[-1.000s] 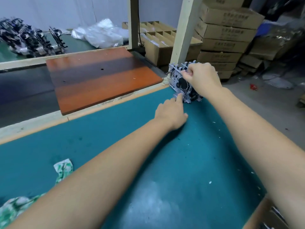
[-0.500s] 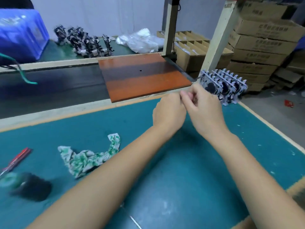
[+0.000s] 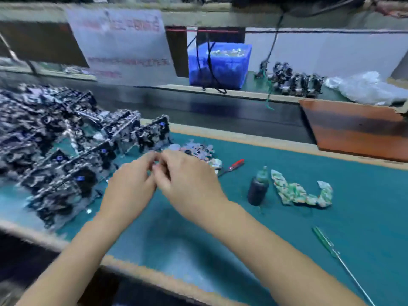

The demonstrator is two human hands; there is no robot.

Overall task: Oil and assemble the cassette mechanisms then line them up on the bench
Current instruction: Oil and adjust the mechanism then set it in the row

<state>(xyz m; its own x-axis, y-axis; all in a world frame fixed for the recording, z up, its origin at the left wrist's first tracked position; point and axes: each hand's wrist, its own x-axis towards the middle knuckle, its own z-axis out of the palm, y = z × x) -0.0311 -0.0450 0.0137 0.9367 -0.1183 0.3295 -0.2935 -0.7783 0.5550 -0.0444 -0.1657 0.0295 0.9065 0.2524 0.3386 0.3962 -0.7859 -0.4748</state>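
- The bench (image 3: 287, 217) is covered by a teal mat edged with a pale wooden strip
- The left hand (image 3: 130, 188) and the right hand (image 3: 187, 180) are held together above the mat, fingertips touching; whether anything is pinched cannot be told, as the frame is blurred
- A large heap of dark cassette mechanisms (image 3: 66, 140) is spread over the left part of the bench, just beside the left hand
- One lighter mechanism (image 3: 196, 150) is seen lying flat behind the right hand
- A dark oil bottle (image 3: 257, 188) is stood upright right of the hands, a crumpled green-patterned cloth (image 3: 302, 192) just beside it
- A red-handled tool (image 3: 235, 164) and a green-handled screwdriver (image 3: 326, 245) are laid on the mat
- Behind the bench a dark conveyor belt (image 3: 220, 109) is run, with an orange-brown board (image 3: 357, 129) at the right
- On the far bench a blue crate (image 3: 218, 65), more mechanisms (image 3: 293, 81) and clear plastic bags (image 3: 366, 87) are kept; a blurred sign (image 3: 123, 40) is hung above
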